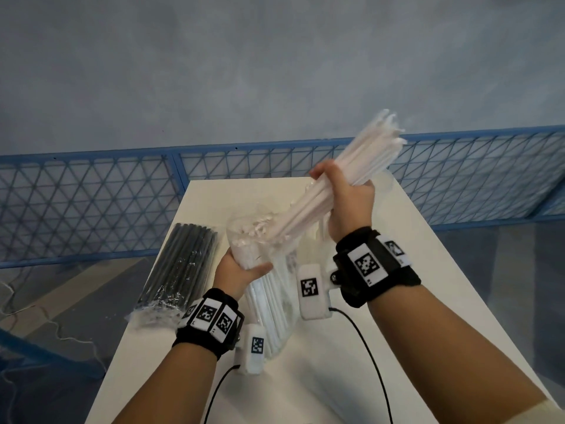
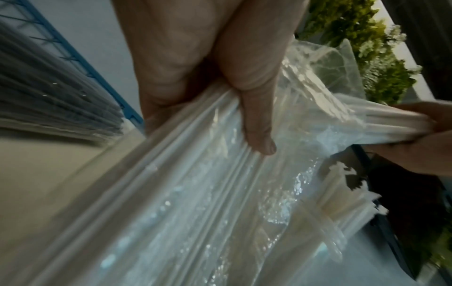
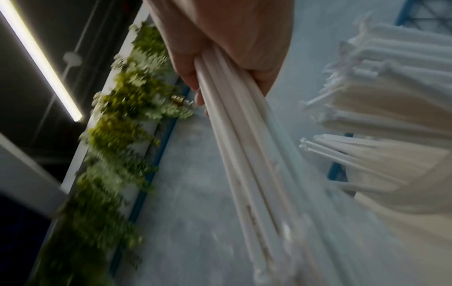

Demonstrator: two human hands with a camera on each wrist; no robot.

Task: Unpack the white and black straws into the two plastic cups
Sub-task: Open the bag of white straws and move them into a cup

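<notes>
From the head view, the right hand (image 1: 345, 200) is wrapped around a bundle of white straws (image 1: 351, 166), held up at a slant so their far ends fan out above and beyond the fist. The left hand (image 1: 241, 270), lower and nearer, grips the clear plastic bag (image 1: 253, 237) — the straws' lower ends are inside its open mouth, and more white straws in the bag hang down between the two wrists. Left of the left hand, a sealed pack of black straws (image 1: 180, 267) lies on the white table (image 1: 428, 270).

Left wrist view: thumb and fingers (image 2: 257, 116) are curled over the crinkled bag, pinching it against the straws inside.

Right wrist view — the fingers (image 3: 188, 71) close around the white straws (image 3: 249, 154), which run away from the palm; the picture is blurred.
</notes>
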